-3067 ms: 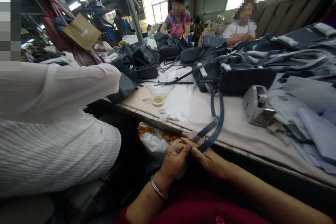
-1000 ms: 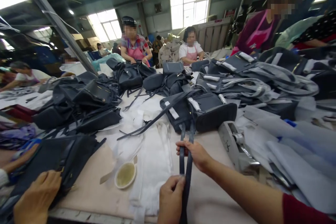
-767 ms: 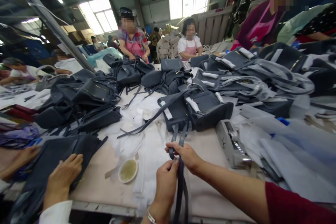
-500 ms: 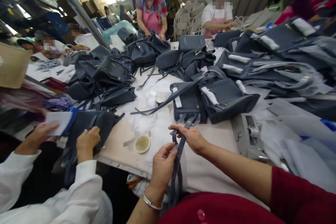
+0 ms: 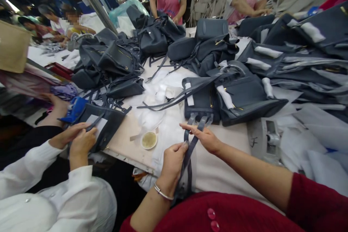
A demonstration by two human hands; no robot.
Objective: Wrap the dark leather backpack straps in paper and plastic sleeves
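My left hand [image 5: 172,163], with a silver bracelet at the wrist, is closed round a pair of dark grey straps [image 5: 190,145] near the table's front edge. My right hand [image 5: 204,138] pinches the same straps a little higher up. The straps run up to a dark blue-grey handbag [image 5: 202,98] lying on white wrapping paper [image 5: 165,130] on the beige table [image 5: 127,134]. The straps' lower ends hang down toward my red top, partly hidden by my left hand.
A small white dish of yellowish paste [image 5: 149,140] sits left of my hands. A grey metal tool [image 5: 262,137] lies to the right. Piles of dark bags [image 5: 114,61] cover the table. A co-worker in white [image 5: 78,141] handles a bag at left; others stand opposite.
From holding the strap below the table edge, my hands moved up over the table, then drew back toward my body. The view tilted down. The co-worker at left took up a bag.
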